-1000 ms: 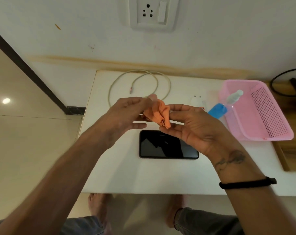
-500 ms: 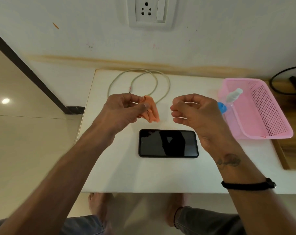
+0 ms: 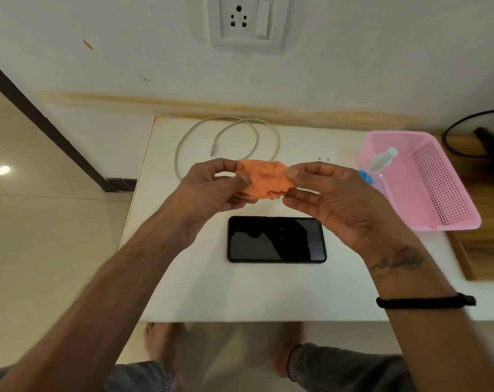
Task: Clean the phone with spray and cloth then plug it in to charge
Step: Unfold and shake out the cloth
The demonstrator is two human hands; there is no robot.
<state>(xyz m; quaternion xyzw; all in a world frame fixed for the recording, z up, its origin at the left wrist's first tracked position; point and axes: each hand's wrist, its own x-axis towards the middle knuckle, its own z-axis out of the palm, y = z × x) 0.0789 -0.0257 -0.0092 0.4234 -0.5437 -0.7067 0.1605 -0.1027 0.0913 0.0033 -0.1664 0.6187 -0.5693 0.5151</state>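
While the phone point(image 3: 277, 239) lies flat mid-tabletop point(image 3: 240, 292), both the left hand point(image 3: 211, 190) and right hand point(image 3: 333, 196) pinch the orange cloth point(image 3: 264, 178) above it, with the spray bottle point(image 3: 377, 165) in the pink basket point(image 3: 438, 188) at the right edge.

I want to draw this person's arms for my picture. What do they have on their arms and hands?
Both arms are bare, with no sleeves showing and no gloves. The left hand and its arm wear nothing. The right hand has a dark tattoo on the wrist, too blurry to read its shape. Below that sits a thin black band around the forearm. I see no rings or watch.
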